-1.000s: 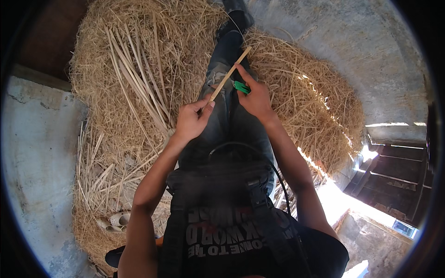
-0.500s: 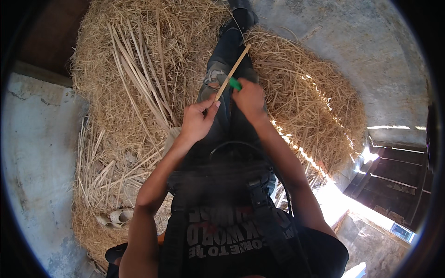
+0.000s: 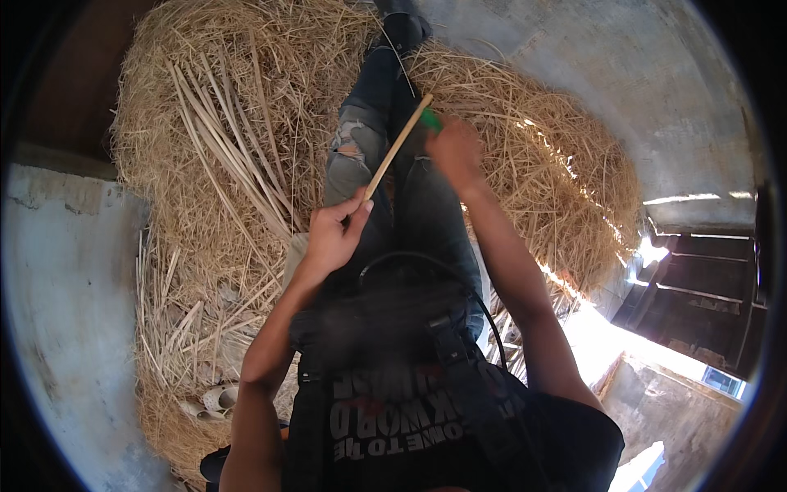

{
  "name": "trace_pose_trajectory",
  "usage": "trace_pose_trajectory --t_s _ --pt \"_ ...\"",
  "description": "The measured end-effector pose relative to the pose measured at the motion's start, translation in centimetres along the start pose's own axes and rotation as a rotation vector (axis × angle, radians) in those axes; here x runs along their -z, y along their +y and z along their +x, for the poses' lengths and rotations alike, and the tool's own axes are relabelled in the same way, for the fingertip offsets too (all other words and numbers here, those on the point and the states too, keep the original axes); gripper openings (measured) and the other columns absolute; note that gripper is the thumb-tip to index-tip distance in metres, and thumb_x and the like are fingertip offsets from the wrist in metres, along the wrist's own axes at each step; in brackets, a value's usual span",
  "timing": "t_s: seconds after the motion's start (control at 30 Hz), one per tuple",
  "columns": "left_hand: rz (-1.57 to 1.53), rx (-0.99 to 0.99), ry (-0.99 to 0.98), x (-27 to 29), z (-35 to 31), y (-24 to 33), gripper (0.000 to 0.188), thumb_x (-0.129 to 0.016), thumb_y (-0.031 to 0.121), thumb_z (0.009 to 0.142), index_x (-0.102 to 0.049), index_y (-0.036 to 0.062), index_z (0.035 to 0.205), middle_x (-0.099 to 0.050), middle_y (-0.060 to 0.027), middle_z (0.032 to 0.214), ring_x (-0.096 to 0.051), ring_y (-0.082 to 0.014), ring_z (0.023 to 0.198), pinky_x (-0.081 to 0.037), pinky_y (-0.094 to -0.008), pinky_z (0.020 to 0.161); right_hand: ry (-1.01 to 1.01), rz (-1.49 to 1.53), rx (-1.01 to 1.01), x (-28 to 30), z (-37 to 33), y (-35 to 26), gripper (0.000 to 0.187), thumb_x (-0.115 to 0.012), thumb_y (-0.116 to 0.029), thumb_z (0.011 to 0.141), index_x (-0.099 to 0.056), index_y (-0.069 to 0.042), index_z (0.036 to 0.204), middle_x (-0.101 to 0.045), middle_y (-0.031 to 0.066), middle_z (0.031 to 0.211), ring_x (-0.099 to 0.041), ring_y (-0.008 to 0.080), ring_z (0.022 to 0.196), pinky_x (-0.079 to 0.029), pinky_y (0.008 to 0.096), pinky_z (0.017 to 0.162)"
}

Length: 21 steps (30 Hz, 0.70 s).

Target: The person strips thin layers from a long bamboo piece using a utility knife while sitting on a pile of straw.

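My left hand [image 3: 334, 238] pinches the near end of a pale bamboo strip [image 3: 397, 148] between thumb and fingers. The strip slants away to the upper right over my outstretched legs. By its far end, my right hand [image 3: 456, 156] is closed round a green-handled tool [image 3: 431, 120]. That hand is blurred by motion, and the tool's working end cannot be made out. Whether the tool touches the strip is unclear.
Straw [image 3: 525, 164] spreads under and beside my crossed legs. A bundle of long split strips [image 3: 232, 139] lies on it to the left. Cut bamboo tubes [image 3: 220, 398] rest at the lower left. Concrete walls [image 3: 70, 328] stand either side; wooden slats [image 3: 697, 287] are at right.
My right hand with the green-handled tool has moved forward along the strip, toward its far end. My left hand has shifted slightly nearer and left, still pinching the strip.
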<state>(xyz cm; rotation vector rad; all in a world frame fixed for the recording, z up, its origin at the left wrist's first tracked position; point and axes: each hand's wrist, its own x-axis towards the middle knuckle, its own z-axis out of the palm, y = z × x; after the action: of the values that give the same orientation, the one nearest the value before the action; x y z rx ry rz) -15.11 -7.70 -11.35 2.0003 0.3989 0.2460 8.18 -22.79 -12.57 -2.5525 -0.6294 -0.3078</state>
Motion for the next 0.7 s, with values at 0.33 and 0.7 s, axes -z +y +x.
trace_pose_trajectory --t_s 0.33,0.7 --pt "-0.284 0.055 -0.224 1.6 0.5 -0.4 0.038 -0.043 0.027 0.113 -0.067 0.0006 0.127 -0.051 0.0021 0.059 -0.047 -0.005 0.052 -0.04 -0.024 0.052 -0.179 0.987 -0.512 4.6 2.1 6.0 0.024 -0.074 -0.025 0.093 -0.071 -0.004 0.104 -0.057 0.0015 0.067 -0.052 0.0142 0.054 -0.038 0.0333 0.05" --pt "-0.404 0.107 -0.411 0.1 1.9 2.1 0.034 -0.045 0.026 0.113 -0.064 0.0028 0.129 -0.053 0.0028 0.063 -0.047 -0.0043 0.053 -0.038 -0.0222 0.051 -0.368 1.32 -0.423 5.4 -1.2 -1.5 0.023 -0.078 -0.025 0.094 -0.073 -0.004 0.101 -0.043 -0.007 0.058 -0.037 0.0043 0.048 -0.027 0.0253 0.046"
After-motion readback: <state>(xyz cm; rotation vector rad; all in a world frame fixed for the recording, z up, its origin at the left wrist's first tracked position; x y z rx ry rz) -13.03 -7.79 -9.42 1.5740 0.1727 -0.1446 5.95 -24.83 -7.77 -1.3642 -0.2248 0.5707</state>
